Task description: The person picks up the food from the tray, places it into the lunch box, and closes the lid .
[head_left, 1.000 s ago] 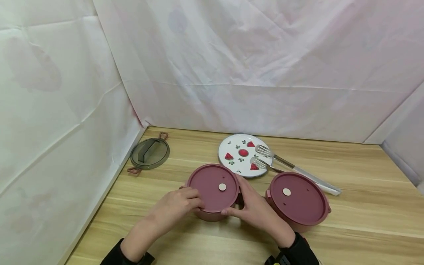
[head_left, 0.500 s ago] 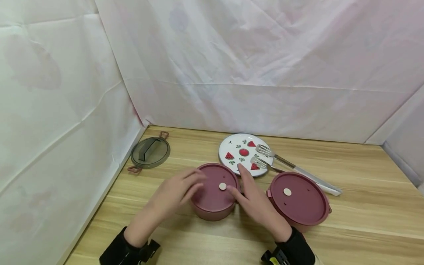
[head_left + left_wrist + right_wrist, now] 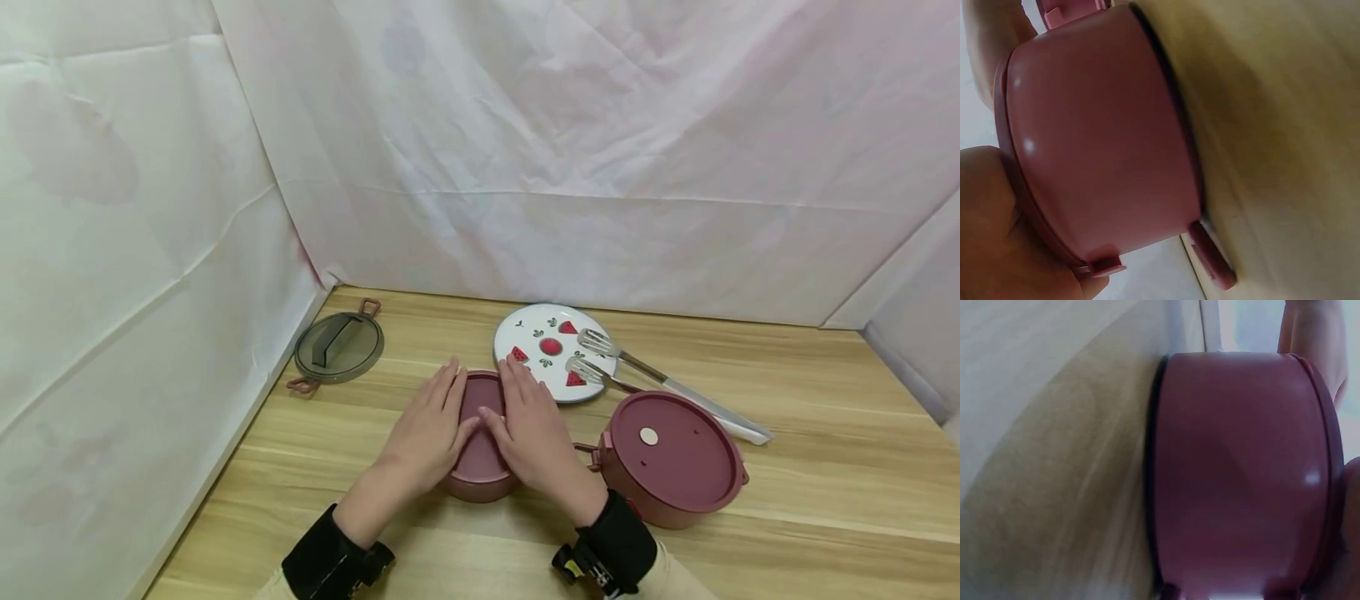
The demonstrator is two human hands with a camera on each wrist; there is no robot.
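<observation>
A round maroon lidded pot (image 3: 482, 490) stands on the wooden table between both hands. My left hand (image 3: 423, 429) lies flat on the left side of its lid (image 3: 480, 454), fingers straight and pointing away. My right hand (image 3: 534, 429) lies the same way on the right side, and the two thumbs come close together over the middle. In the left wrist view the pot's wall (image 3: 1104, 125) shows with a side clip (image 3: 1107, 265) and a folded handle (image 3: 1211, 256) low down. The palm edge rests at the lid's rim in the right wrist view, beside the pot's wall (image 3: 1235, 469).
A second maroon lidded pot (image 3: 675, 450) stands at the right, its handle (image 3: 587, 455) toward the first. Behind lies a white plate (image 3: 536, 325) with watermelon drawings, two forks (image 3: 660, 375) across its edge. A dark see-through lid (image 3: 352, 354) lies at the back left near the cloth wall.
Both hands have left the pot's sides and come up and inward onto the lid, fingers now straight. The pot, plate and forks have stayed in place.
</observation>
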